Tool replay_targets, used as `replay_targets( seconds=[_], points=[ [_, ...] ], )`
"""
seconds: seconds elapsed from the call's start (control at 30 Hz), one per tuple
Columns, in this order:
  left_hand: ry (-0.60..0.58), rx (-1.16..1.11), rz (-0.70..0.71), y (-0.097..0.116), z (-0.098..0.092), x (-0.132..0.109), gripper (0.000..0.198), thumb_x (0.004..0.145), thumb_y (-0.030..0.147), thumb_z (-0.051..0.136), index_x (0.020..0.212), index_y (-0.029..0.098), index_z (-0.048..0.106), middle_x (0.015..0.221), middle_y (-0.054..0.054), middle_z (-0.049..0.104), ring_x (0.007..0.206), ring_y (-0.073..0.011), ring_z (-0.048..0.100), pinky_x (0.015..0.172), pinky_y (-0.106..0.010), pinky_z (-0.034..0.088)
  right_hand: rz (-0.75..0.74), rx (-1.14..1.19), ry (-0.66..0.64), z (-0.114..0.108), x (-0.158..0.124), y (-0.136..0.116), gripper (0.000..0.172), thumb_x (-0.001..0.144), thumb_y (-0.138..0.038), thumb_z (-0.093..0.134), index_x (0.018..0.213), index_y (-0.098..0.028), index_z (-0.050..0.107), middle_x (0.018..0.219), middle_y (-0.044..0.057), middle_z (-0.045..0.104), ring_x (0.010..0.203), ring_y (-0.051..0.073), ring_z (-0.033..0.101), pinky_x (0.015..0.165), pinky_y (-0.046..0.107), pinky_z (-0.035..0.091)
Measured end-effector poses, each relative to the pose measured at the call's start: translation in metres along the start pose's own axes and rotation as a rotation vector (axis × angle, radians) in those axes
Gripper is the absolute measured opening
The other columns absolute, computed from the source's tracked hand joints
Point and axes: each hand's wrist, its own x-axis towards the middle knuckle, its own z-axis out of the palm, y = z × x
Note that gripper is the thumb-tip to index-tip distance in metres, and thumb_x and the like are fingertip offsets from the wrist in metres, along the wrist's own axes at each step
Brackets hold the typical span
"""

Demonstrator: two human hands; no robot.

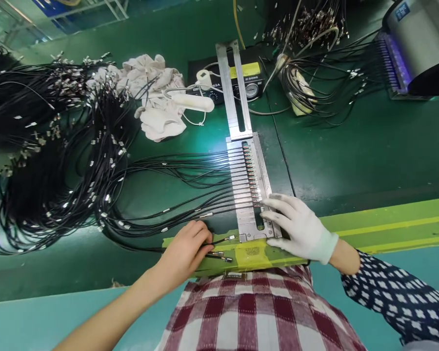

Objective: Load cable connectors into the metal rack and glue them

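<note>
A metal fixture lies on the green bench with several black cables laid side by side in its slots, their metal ends lined up along a channel. My right hand, in a white glove, rests flat on the fixture's near right end, fingers stretched toward the lowest cable ends. My bare left hand sits just left of the fixture, fingers pinched on thin black cables with metal tips lying on yellow-green tape.
A big tangle of black cables fills the left bench. White cloth gloves and a white tool lie behind, beside a black control box. More cables and a grey machine stand far right. A yellow-green strip runs along the front.
</note>
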Motion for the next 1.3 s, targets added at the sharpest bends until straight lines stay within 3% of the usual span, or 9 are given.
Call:
replay_targets(
  seconds=[0.13,0.27,0.33,0.5,0.63,0.77,0.97,1.3],
  points=[
    [0.110,-0.146,-0.070,-0.004,0.001,0.003,0.012,0.096,0.021,0.050,0.086,0.019,0.056,0.082,-0.002,0.060,0.075,-0.0146,0.057,0.067,-0.027,0.047,0.068,0.010,0.022,0.001,0.012,-0.001,0.052,0.085,-0.048,0.070,0.126,-0.019,0.059,0.135,0.016,0.057,0.128,0.038,0.049,0.102,0.060,0.046],
    [0.416,-0.237,-0.146,-0.003,-0.009,0.024,0.005,0.095,0.024,0.055,0.093,0.020,0.057,0.082,0.000,0.060,0.072,-0.0115,0.058,0.066,-0.023,0.048,0.065,0.169,-0.045,-0.014,0.024,0.013,0.074,0.076,-0.057,0.077,0.134,-0.019,0.054,0.139,0.016,0.053,0.129,0.037,0.049,0.106,0.059,0.044],
    [0.496,-0.229,-0.125,0.000,-0.011,0.038,0.004,0.094,0.023,0.056,0.093,0.019,0.057,0.084,-0.001,0.060,0.074,-0.0119,0.058,0.067,-0.023,0.049,0.053,0.305,-0.074,-0.024,0.028,0.027,0.079,0.076,-0.062,0.075,0.138,-0.020,0.051,0.142,0.016,0.050,0.130,0.034,0.049,0.107,0.054,0.045],
    [0.294,-0.276,0.069,0.020,-0.001,0.065,0.011,0.095,0.017,0.052,0.091,0.019,0.062,0.085,-0.004,0.064,0.079,-0.0141,0.061,0.071,-0.026,0.051,0.162,0.338,0.137,-0.028,0.037,0.054,0.047,0.087,-0.050,0.068,0.123,-0.022,0.059,0.130,0.014,0.059,0.122,0.029,0.057,0.104,0.048,0.049],
    [0.246,-0.298,0.189,0.031,0.010,0.074,0.012,0.094,0.012,0.052,0.096,0.018,0.063,0.091,-0.006,0.065,0.086,-0.0148,0.062,0.076,-0.026,0.053,0.189,0.271,0.146,-0.018,0.041,0.057,0.031,0.090,-0.040,0.065,0.115,-0.022,0.063,0.122,0.011,0.064,0.115,0.027,0.061,0.100,0.045,0.051],
    [0.297,-0.194,0.208,0.023,0.011,0.080,0.016,0.094,0.012,0.053,0.102,0.017,0.066,0.090,-0.007,0.064,0.084,-0.0150,0.062,0.075,-0.026,0.053,0.202,0.259,0.130,-0.018,0.040,0.056,0.028,0.091,-0.038,0.064,0.114,-0.022,0.064,0.123,0.011,0.065,0.114,0.027,0.062,0.098,0.045,0.051],
    [0.263,-0.063,0.226,0.011,0.004,0.083,0.026,0.095,0.011,0.049,0.112,0.017,0.068,0.085,-0.005,0.063,0.077,-0.0131,0.062,0.069,-0.023,0.053,0.199,0.260,0.126,-0.019,0.039,0.057,0.025,0.092,-0.038,0.062,0.111,-0.022,0.065,0.121,0.010,0.065,0.113,0.026,0.062,0.097,0.043,0.051],
    [0.226,-0.009,0.332,0.014,0.004,0.091,0.026,0.096,0.011,0.047,0.115,0.016,0.063,0.095,-0.007,0.067,0.086,-0.0146,0.065,0.079,-0.026,0.056,0.222,0.258,0.097,-0.018,0.039,0.058,0.022,0.091,-0.033,0.061,0.110,-0.022,0.065,0.123,0.010,0.064,0.113,0.027,0.062,0.097,0.043,0.050]
  ],
)
